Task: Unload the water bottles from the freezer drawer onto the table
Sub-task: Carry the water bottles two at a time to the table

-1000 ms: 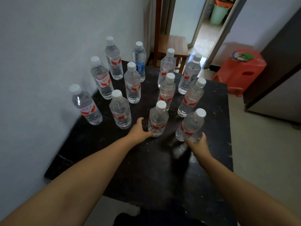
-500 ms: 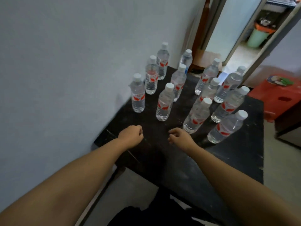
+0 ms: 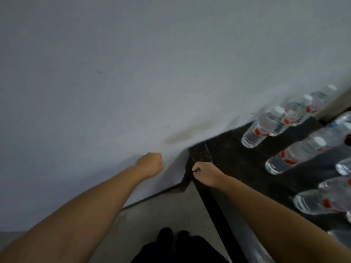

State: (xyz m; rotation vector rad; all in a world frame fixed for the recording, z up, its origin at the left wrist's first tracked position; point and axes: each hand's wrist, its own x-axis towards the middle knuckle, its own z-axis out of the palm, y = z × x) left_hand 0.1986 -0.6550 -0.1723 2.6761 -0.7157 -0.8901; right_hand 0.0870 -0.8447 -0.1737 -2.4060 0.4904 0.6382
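L hand (image 3: 150, 164) and R hand (image 3: 206, 172): fingers curled into fists, nothing held. Water bottles (image 3: 264, 128) upright on black table (image 3: 237, 154), well right of R fingers.

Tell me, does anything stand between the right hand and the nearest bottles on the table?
Nothing visible does. The right hand, curled and empty, is over the table's near corner, and only bare dark tabletop lies between it and the bottles.
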